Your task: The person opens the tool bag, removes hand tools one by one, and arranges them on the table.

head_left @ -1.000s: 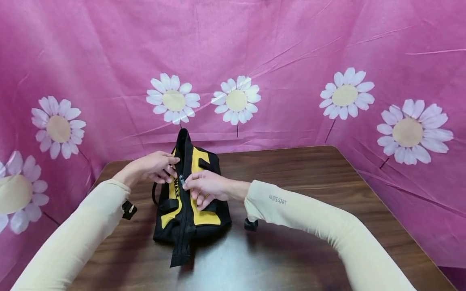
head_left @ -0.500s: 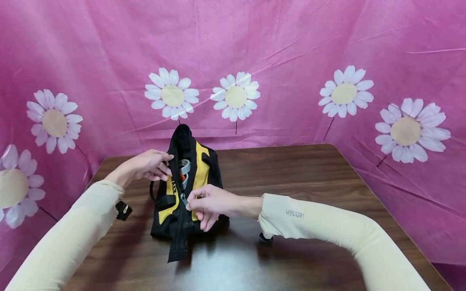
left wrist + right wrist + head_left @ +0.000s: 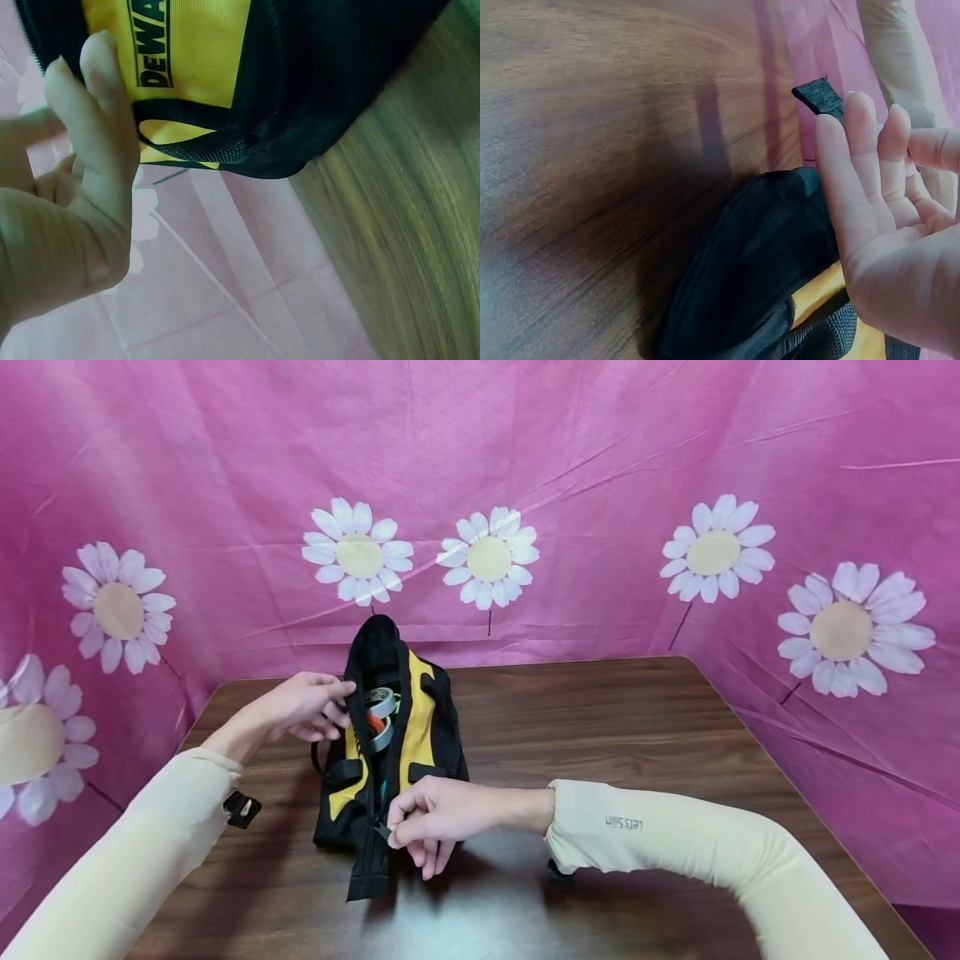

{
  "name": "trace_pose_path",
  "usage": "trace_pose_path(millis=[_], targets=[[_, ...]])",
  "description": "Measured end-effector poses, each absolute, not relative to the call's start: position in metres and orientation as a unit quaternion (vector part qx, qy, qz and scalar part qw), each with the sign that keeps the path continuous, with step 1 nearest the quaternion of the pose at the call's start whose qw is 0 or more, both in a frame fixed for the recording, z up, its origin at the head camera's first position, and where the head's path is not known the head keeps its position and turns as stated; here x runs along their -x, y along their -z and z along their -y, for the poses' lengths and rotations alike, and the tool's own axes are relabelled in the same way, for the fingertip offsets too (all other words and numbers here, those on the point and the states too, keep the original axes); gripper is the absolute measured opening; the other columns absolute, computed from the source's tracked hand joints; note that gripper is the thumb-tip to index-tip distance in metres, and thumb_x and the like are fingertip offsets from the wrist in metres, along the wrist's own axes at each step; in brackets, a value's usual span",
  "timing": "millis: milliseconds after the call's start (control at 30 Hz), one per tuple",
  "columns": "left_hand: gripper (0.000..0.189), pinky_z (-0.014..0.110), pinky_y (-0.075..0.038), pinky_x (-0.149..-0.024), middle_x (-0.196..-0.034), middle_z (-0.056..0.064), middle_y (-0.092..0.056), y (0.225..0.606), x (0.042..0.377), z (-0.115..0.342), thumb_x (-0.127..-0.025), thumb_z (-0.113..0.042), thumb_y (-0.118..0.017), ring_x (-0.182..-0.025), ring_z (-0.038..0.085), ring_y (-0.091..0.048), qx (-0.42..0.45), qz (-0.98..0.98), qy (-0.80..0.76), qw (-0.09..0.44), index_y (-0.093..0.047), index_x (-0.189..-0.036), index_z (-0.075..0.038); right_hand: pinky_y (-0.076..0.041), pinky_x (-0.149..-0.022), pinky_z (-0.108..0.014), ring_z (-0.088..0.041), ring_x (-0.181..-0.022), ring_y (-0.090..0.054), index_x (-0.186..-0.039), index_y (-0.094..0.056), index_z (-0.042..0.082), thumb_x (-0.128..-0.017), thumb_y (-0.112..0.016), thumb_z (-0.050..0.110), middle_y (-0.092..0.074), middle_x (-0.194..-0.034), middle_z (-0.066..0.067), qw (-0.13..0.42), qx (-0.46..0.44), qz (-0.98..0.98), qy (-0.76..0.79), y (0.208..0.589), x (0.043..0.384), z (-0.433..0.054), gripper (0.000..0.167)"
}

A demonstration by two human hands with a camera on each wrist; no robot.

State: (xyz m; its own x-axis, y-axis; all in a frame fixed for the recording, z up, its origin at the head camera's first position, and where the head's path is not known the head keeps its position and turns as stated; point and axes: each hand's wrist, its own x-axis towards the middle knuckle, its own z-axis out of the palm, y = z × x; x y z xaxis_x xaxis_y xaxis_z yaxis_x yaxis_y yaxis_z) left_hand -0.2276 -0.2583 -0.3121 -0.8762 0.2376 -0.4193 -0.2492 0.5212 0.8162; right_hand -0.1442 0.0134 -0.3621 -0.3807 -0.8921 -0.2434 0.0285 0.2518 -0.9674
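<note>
At the near end of the bag (image 3: 412, 731), the zipper pull (image 3: 383, 831) was pinched by the right hand (image 3: 438, 817). Grip by the left hand (image 3: 303, 704) was unclear.

Brown wood-grain table (image 3: 585, 735), near surface reflecting light. Creased pink cloth (image 3: 585, 435) hangs behind and beside it, bearing white daisies (image 3: 489, 558) with pale-yellow centres.

Head view bright, fairly sharp; white glare on the near tabletop (image 3: 480, 922), soft shadows beneath my sleeves (image 3: 660, 822). Left wrist dimmer, softer, bag (image 3: 322, 71) blacks losing detail. Right wrist: blurry shadow bands.
</note>
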Motion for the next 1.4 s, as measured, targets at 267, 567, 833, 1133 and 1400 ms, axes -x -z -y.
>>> trace_pose_path(millis=[267, 567, 833, 1133, 1400], targets=[[0.033, 0.024, -0.045, -0.046, -0.067, 0.003, -0.06, 0.316, 0.19, 0.241, -0.097, -0.033, -0.064, -0.056, 0.013, -0.062, -0.052, -0.854, -0.415, 0.311, -0.057, -0.078, -0.007, -0.055, -0.067, -0.063, -0.018, -0.054, -0.068, -0.097, -0.067, 0.007, -0.101, -0.061, 0.012, -0.064, -0.065, -0.007, 0.448, 0.333, -0.642, 0.525, 0.367, 0.138, -0.017, 0.009], [0.031, 0.031, -0.055, -0.052, -0.074, 0.002, -0.054, 0.305, 0.186, 0.253, -0.104, -0.025, -0.049, -0.067, 0.023, -0.073, -0.034, -0.847, -0.45, 0.282, -0.062, -0.099, 0.003, -0.05, -0.051, -0.024, -0.012, -0.05, -0.067, -0.092, -0.064, 0.011, -0.103, -0.059, 0.012, -0.053, -0.047, 0.001, 0.354, 0.43, -0.7, 0.446, 0.365, 0.125, -0.014, 0.012], [0.044, 0.036, -0.059, -0.06, -0.086, 0.006, -0.058, 0.304, 0.184, 0.281, -0.108, -0.024, -0.04, -0.073, 0.022, -0.074, -0.031, -0.839, -0.48, 0.255, -0.055, -0.125, 0.013, -0.05, -0.062, -0.016, -0.013, -0.049, -0.067, -0.088, -0.063, 0.011, -0.102, -0.061, 0.011, -0.055, -0.047, -0.001, 0.397, 0.427, -0.691, 0.427, 0.356, 0.12, -0.013, 0.014], [0.035, 0.038, -0.059, -0.059, -0.098, 0.011, -0.067, 0.314, 0.176, 0.291, -0.107, -0.025, -0.043, -0.078, 0.024, -0.073, -0.029, -0.843, -0.482, 0.236, -0.061, -0.095, 0.003, -0.06, -0.06, -0.044, -0.015, -0.048, -0.062, -0.092, -0.065, 0.003, -0.1, -0.064, 0.007, -0.057, -0.052, -0.009, 0.477, 0.354, -0.647, 0.478, 0.356, 0.124, -0.013, 0.009], [0.035, 0.038, -0.059, -0.058, -0.101, 0.012, -0.07, 0.31, 0.174, 0.293, -0.102, -0.037, -0.061, -0.07, 0.021, -0.07, -0.016, -0.842, -0.492, 0.222, -0.063, -0.097, -0.002, -0.057, -0.068, -0.058, -0.018, -0.053, -0.066, -0.097, -0.067, 0.004, -0.1, -0.063, 0.013, -0.06, -0.058, -0.01, 0.507, 0.34, -0.64, 0.467, 0.356, 0.13, -0.013, 0.01]])
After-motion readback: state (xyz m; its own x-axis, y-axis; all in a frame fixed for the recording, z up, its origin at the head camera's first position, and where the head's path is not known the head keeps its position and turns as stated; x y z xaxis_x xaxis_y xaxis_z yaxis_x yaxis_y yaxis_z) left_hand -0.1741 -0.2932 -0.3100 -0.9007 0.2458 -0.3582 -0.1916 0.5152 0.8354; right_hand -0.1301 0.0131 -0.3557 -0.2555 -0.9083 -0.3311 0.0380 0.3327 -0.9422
